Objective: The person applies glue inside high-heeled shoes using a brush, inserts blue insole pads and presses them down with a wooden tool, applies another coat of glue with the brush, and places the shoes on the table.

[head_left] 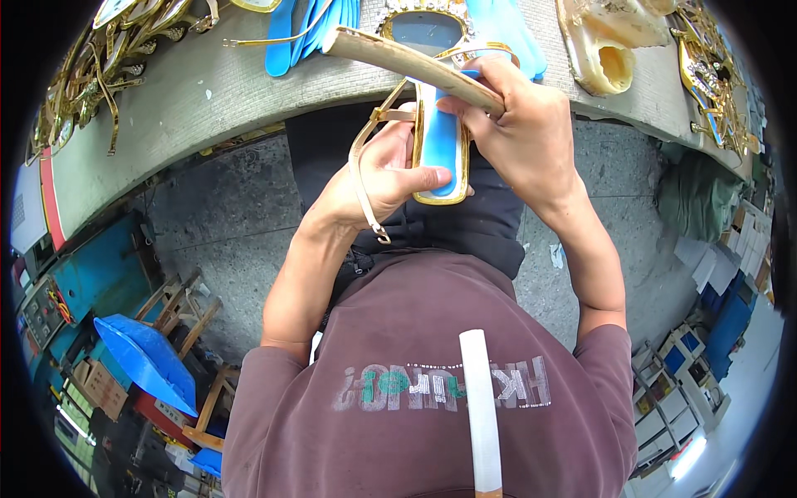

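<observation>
Left hand (378, 178) grips the blue, gold-trimmed sandal (442, 145) below the bench edge; right hand (519, 124) clamps a tan wooden stick (407, 62) onto it.

Short-sleeved maroon T-shirt (415, 390) here, faded lettering printed across the chest (grey with a splash of green), dark trousers (490, 224) below, and both forearms bare, no gloves, no watch.
</observation>
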`<state>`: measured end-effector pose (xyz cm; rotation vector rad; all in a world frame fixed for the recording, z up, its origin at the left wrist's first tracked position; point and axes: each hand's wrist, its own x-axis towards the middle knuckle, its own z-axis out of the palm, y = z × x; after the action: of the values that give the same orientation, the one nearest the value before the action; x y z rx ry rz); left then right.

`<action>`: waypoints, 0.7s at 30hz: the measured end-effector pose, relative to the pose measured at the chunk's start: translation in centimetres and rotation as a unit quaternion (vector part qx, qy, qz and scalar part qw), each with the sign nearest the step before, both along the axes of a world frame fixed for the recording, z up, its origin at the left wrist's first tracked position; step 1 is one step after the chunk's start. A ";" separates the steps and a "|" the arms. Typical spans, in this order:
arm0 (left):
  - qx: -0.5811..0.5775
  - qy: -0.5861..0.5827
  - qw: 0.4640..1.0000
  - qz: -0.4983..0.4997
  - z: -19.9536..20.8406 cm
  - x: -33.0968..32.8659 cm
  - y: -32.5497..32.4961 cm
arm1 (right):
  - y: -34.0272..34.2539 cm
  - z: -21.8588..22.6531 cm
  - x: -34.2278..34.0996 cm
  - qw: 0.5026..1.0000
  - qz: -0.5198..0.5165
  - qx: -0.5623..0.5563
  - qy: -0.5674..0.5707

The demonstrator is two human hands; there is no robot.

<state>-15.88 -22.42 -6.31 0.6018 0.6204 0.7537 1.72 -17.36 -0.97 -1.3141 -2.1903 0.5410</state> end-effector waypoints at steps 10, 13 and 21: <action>0.050 0.081 0.995 0.007 1.6 -0.3 0.0 | -5.8 0.8 -0.7 0.999 0.019 0.019 -0.018; 0.102 0.136 0.985 0.007 1.4 -0.7 0.4 | -3.7 0.7 -0.7 0.988 0.051 -0.065 -0.131; 0.009 0.095 0.995 0.022 0.8 -0.9 0.0 | -2.2 0.7 -0.4 0.973 0.072 -0.108 -0.189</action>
<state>-16.79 -22.42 -5.52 0.6842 0.8045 0.7491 1.28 -19.55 -0.22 -1.4765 -2.6145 0.6425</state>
